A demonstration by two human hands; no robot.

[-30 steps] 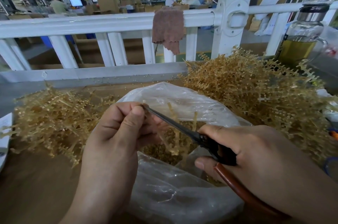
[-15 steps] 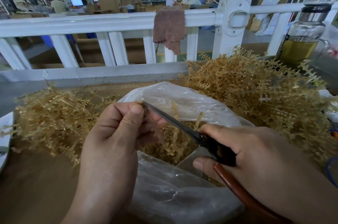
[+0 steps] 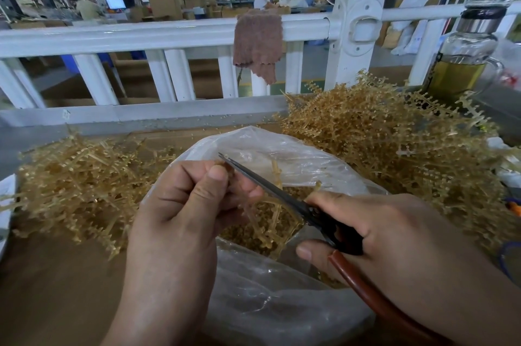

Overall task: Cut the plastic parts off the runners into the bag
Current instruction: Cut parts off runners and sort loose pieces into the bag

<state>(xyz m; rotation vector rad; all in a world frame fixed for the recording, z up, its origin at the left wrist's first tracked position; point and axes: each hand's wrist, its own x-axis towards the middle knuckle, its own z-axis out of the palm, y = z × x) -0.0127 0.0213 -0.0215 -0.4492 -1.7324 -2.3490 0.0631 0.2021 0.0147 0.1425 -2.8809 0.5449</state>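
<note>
My left hand pinches a tan plastic runner over the open mouth of a clear plastic bag. My right hand grips scissors with a red-brown handle; the blades lie closed across the runner, their tip beside my left thumb. Cut tan parts lie inside the bag under the runner. The runner's lower branches hang into the bag; its upper end is hidden by my left fingers.
A pile of tan runners lies left of the bag and a bigger pile to its right. A white railing with a brown rag runs behind. A glass bottle stands at the far right.
The runner has shifted a little in my left hand, and the scissors' tip has edged along it. Both hands stay over the bag.
</note>
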